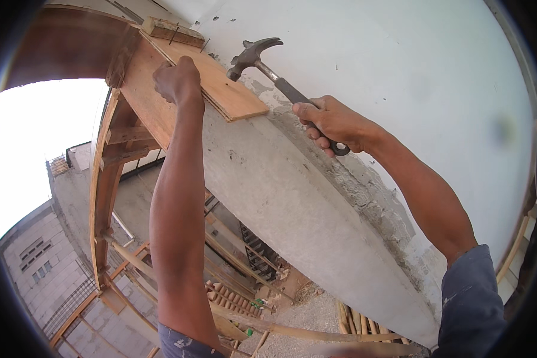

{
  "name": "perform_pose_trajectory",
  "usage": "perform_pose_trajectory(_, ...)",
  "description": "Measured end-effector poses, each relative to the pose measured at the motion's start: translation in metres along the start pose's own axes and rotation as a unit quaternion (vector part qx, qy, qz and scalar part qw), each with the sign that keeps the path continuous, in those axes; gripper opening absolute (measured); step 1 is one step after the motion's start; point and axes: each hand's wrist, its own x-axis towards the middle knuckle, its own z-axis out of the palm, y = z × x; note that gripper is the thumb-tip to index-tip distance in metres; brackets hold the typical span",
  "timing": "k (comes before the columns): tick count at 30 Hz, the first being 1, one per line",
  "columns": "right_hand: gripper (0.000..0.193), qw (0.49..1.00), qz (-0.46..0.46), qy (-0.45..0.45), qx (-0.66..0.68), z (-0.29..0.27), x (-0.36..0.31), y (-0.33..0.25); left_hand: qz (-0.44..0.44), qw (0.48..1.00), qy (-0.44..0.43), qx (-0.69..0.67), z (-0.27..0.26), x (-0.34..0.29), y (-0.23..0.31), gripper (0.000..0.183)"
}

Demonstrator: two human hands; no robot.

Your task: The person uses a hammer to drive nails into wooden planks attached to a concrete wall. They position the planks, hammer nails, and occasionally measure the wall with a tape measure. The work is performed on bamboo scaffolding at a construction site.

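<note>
My right hand point(335, 123) is wrapped round the dark grip of a claw hammer point(290, 90). The hammer's steel head is raised to the upper left, apart from the wood, with its claw toward the wall. My left hand point(178, 80) is closed at the edge of a plywood piece point(240, 100), its back toward me; whatever its fingers hold is hidden. This plywood lies on top of the concrete ledge, against the wall. A larger plywood panel point(146, 77) stands beside it on the left, partly behind my left forearm.
A short wood block point(172, 32) with nails sticking out sits at the plywood's far end. The concrete ledge point(292, 203) runs to the lower right along a white wall point(388, 65). A curved wooden frame point(101, 179) rises at left. Far below lie gravel point(292, 343) and timber poles point(355, 322).
</note>
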Motion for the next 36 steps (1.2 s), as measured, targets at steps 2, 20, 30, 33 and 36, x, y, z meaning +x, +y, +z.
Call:
perform_pose_trajectory(2,0.033,0.987,-0.1,0.115,0.042,-0.008,0.003,0.01,-0.017,1.0,0.008,0.007,-0.001,-0.001,0.0,0.013)
perform_pose_trajectory(20,0.043,0.991,-0.117,0.058,0.021,0.012,-0.014,0.026,-0.034,0.999,0.014,-0.011,0.002,0.0,-0.004,0.019)
perform_pose_trajectory(30,0.044,0.951,0.016,0.295,0.089,0.031,-0.163,0.18,-0.068,0.998,-0.007,-0.018,0.011,0.019,-0.014,0.053)
perform_pose_trajectory(33,0.045,0.935,0.037,0.341,0.095,0.075,-0.234,0.266,-0.055,0.998,-0.012,0.007,0.013,0.022,-0.018,0.06)
perform_pose_trajectory(36,0.041,0.904,0.159,0.395,0.047,0.115,-0.329,0.336,-0.045,0.999,0.028,0.009,0.009,0.019,-0.028,0.065)
